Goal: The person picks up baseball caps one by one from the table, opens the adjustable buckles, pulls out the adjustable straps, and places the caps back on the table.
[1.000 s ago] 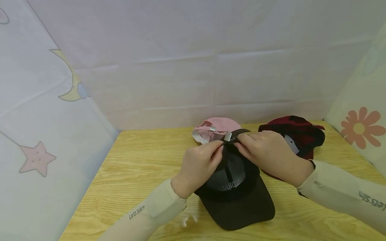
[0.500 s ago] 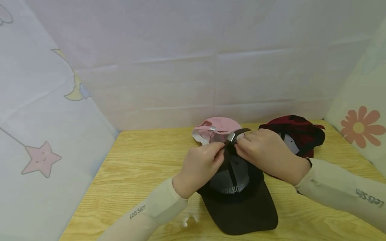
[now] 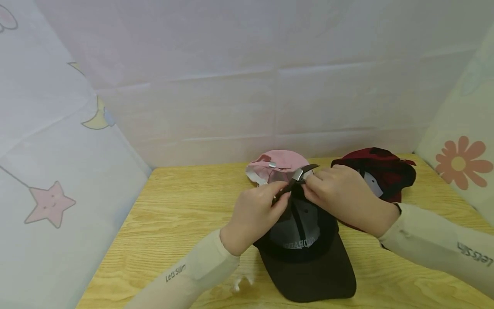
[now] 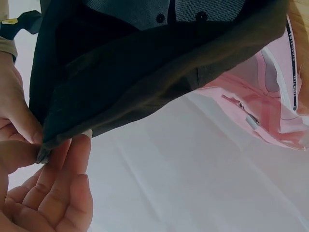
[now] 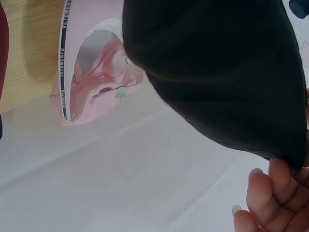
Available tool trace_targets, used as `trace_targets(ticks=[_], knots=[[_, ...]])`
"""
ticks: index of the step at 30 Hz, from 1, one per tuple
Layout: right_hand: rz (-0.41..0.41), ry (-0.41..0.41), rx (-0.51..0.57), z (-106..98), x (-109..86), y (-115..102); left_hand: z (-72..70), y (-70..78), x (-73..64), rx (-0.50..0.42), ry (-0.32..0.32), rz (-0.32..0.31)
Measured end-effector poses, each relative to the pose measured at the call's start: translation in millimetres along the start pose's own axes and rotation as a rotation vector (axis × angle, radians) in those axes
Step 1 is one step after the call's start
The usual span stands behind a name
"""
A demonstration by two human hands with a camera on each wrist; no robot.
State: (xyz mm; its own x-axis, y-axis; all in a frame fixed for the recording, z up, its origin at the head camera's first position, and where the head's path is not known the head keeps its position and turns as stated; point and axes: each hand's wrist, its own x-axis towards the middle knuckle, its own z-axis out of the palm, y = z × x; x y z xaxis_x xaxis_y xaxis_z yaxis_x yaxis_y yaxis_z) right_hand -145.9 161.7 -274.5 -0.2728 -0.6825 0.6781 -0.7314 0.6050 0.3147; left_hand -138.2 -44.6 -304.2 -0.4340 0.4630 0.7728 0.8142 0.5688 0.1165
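Note:
A black baseball cap [image 3: 308, 274] hangs between my two hands, brim toward me, with its inside and some lettering showing. My left hand [image 3: 252, 212] pinches the back strap between thumb and fingers, just left of the silver buckle [image 3: 297, 174]. On the buckle's other side, my right hand [image 3: 343, 197] grips the cap's back edge, while the loose strap end [image 3: 310, 168] sticks up above its fingers. The left wrist view shows the cap's edge [image 4: 145, 92] held at the left fingertips. In the right wrist view the dark crown [image 5: 212, 72] hides part of the right hand [image 5: 277, 198].
A pink cap [image 3: 285, 159] lies behind the black one on the wooden table [image 3: 181, 206]. To the right, partly behind my right hand, is a red and black cap [image 3: 390, 171]. A pale backdrop [image 3: 216, 103] rises at the table's back edge.
The black cap has shifted slightly right and toward me. The buckle has moved a little right and tilted, and more strap shows at my left fingers. The other caps have stayed put.

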Motion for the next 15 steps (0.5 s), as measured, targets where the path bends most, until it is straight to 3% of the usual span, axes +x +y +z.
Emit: trace_targets(ticks=[15], knots=[[-0.016,-0.007,-0.014,0.0,0.1,-0.6,0.3,1.9,3.7,0.092,-0.011,0.021]])
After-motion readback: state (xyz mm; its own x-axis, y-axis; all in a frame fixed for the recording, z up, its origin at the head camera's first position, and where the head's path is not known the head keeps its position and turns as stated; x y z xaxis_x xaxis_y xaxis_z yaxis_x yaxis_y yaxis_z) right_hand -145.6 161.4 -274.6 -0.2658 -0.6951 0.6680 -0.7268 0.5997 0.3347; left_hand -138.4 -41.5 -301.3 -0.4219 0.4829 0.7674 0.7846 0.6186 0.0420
